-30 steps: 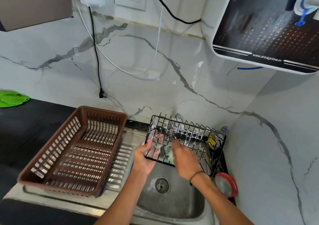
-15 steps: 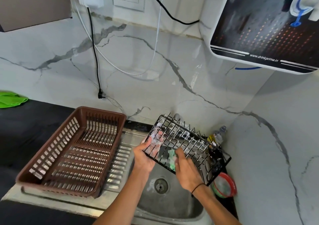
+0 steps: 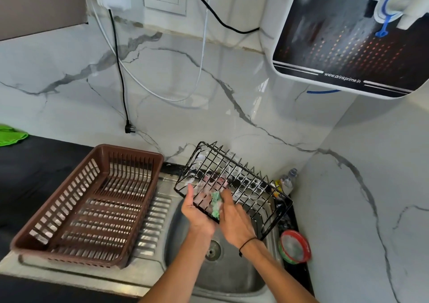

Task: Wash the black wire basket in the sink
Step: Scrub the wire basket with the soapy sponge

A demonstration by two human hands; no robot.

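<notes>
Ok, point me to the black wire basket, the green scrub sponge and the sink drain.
black wire basket (image 3: 243, 182), head view, on its soapy wire grid.
green scrub sponge (image 3: 216, 204), head view, on its exposed foamy face.
sink drain (image 3: 212, 250), head view, on the metal strainer.

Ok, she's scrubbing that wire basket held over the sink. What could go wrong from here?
1. The black wire basket is soapy, tilted, and held at one corner only by the left hand; it could slip into the sink.
2. Its far end hangs close to the small bottle and the red-rimmed strainer, and a swing may knock them.
3. The right hand, pressing the green sponge, could snag fingers on the wires.
</notes>
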